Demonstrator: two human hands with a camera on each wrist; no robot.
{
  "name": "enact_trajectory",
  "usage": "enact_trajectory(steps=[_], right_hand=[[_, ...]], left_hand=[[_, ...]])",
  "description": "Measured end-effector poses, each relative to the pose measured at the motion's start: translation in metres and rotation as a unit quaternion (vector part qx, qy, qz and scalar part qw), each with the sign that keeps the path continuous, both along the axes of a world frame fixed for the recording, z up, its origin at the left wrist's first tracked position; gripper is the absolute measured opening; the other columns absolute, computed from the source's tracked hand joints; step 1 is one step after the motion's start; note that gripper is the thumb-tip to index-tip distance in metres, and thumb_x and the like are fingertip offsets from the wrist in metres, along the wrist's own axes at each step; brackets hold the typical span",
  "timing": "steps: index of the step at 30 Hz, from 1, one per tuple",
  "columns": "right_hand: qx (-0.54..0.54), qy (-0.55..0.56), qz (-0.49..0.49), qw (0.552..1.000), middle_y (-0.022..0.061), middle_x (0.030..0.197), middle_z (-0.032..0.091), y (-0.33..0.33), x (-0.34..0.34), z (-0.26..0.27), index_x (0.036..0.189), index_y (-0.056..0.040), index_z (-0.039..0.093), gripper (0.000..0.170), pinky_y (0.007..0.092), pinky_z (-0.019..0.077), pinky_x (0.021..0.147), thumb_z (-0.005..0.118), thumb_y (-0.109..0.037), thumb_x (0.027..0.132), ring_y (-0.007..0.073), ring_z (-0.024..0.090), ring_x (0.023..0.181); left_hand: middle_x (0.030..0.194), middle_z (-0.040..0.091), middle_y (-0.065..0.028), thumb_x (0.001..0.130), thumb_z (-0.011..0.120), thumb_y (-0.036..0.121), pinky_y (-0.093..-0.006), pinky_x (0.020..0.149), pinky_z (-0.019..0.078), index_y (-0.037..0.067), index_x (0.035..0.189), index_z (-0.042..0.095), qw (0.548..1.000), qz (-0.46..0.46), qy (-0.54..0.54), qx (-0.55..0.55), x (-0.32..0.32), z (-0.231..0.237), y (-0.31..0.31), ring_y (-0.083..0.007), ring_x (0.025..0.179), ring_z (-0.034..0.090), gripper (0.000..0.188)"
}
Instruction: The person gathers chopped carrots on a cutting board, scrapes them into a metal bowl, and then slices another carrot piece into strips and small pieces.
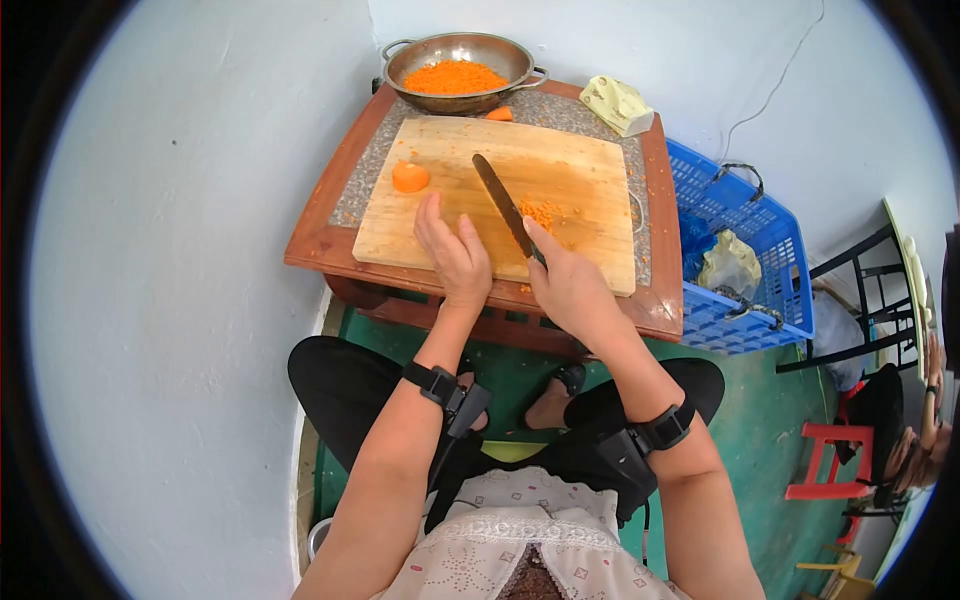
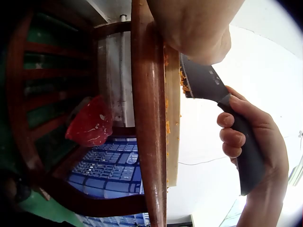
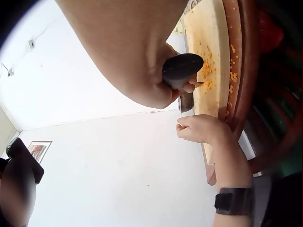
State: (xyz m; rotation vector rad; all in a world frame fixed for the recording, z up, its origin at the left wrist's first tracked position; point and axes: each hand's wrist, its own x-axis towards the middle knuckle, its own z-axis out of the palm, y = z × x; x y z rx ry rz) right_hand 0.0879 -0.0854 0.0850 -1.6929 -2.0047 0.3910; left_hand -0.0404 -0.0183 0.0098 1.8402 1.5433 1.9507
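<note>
My right hand (image 1: 575,285) grips the black handle of a kitchen knife (image 1: 497,196). Its broad blade points up and away over a wooden cutting board (image 1: 600,180); in the left wrist view, orange bits cling along the blade (image 2: 201,80). Minced carrot (image 1: 541,212) lies on the board just right of the blade. My left hand (image 1: 458,262) hovers over the board's front left part, fingers loosely bent with nothing in them. A cut carrot chunk (image 1: 410,177) sits on the board beyond those fingers.
A metal pan (image 1: 520,62) of chopped carrot (image 1: 455,77) stands behind the board, with another carrot piece (image 1: 499,114) nearby. At the back right lies a yellow tissue pack (image 1: 617,104). A blue basket (image 1: 745,200) stands right of the wooden table (image 1: 320,215).
</note>
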Motion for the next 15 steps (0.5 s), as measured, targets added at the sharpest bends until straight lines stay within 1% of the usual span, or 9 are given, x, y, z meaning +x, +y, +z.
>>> enact_trajectory(steps=[3, 6, 10, 13, 15], right_hand=[[0.015, 0.05, 0.001, 0.999, 0.0272, 0.069, 0.059, 0.002, 0.008, 0.003, 0.129, -0.0045, 0.044, 0.047, 0.0493, 0.0471, 0.065, 0.051, -0.013, 0.084, 0.0429, 0.059, 0.065], [0.025, 0.045, -0.041, 0.998, 0.0273, 0.072, 0.06, 0.001, 0.018, 0.018, 0.13, -0.0049, 0.044, 0.047, 0.049, 0.0469, 0.067, 0.051, -0.014, 0.084, 0.043, 0.059, 0.069], [0.019, 0.039, -0.044, 0.998, 0.0272, 0.075, 0.06, 0.007, 0.03, 0.004, 0.13, -0.0054, 0.043, 0.047, 0.0485, 0.0467, 0.069, 0.051, -0.013, 0.084, 0.0433, 0.059, 0.073], [0.001, 0.038, -0.049, 0.998, 0.0271, 0.075, 0.06, 0.008, 0.031, -0.001, 0.131, -0.0062, 0.042, 0.048, 0.0484, 0.0467, 0.069, 0.052, -0.013, 0.084, 0.0435, 0.059, 0.072], [-0.006, 0.052, -0.062, 0.997, 0.0271, 0.073, 0.06, 0.006, 0.031, 0.007, 0.132, -0.0068, 0.042, 0.049, 0.0483, 0.0468, 0.069, 0.052, -0.013, 0.084, 0.0436, 0.059, 0.071]], left_hand=[[0.124, 0.039, -0.0263, 0.087, 0.046, 0.007, -0.0467, 0.099, 0.0272, -0.008, 0.125, 0.035, 1.0, -0.005, 0.003, 0.006, -0.002, -0.001, 0.0, -0.0399, 0.116, 0.037, 0.042], [0.123, 0.039, -0.0263, 0.087, 0.047, 0.007, -0.0469, 0.098, 0.0278, -0.008, 0.125, 0.036, 1.0, -0.004, 0.005, 0.009, -0.001, -0.003, 0.0, -0.0402, 0.115, 0.037, 0.042], [0.122, 0.041, -0.026, 0.087, 0.047, 0.007, -0.0475, 0.097, 0.0288, -0.008, 0.124, 0.036, 1.0, 0.003, 0.022, 0.009, 0.0, 0.0, 0.0, -0.0409, 0.113, 0.038, 0.042], [0.118, 0.045, -0.0234, 0.085, 0.052, 0.009, -0.0473, 0.096, 0.0301, -0.005, 0.116, 0.046, 1.0, 0.001, 0.003, 0.027, 0.0, -0.001, 0.002, -0.0401, 0.111, 0.041, 0.034], [0.11, 0.05, -0.02, 0.082, 0.056, 0.008, -0.0448, 0.094, 0.0323, -0.002, 0.102, 0.055, 0.994, -0.017, 0.107, 0.011, -0.002, 0.001, -0.003, -0.037, 0.106, 0.045, 0.023]])
